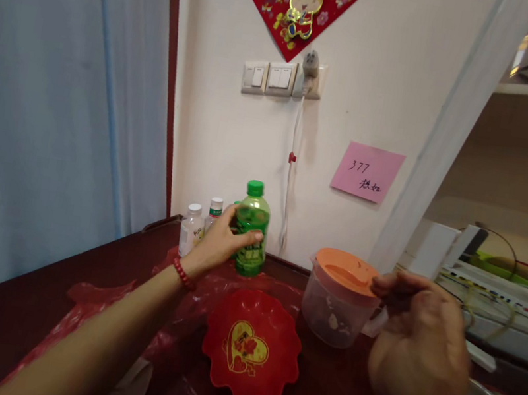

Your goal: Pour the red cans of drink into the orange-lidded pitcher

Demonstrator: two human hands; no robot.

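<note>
My left hand (232, 236), with a red bead bracelet on the wrist, is closed around a green-capped plastic drink bottle (251, 255). The bottle is upright and holds green liquid; whether its base touches the table cannot be made out. On the right, my right hand (420, 349) is raised, slightly blurred, with its fingers loosely bent and nothing visible in them. Its fingertips overlap the edge of an orange-lidded clear pitcher (330, 315) in view; contact is unclear. Between my hands lies a red scalloped dish (268, 358) with a yellow heart print.
Two white-capped bottles (191, 233) stand behind my left wrist. Crumpled red plastic film (96, 304) covers part of the dark table. A white cord (287, 194) hangs from a wall socket. Cables and white devices (494, 291) fill the right shelf. A blue curtain (49, 97) hangs left.
</note>
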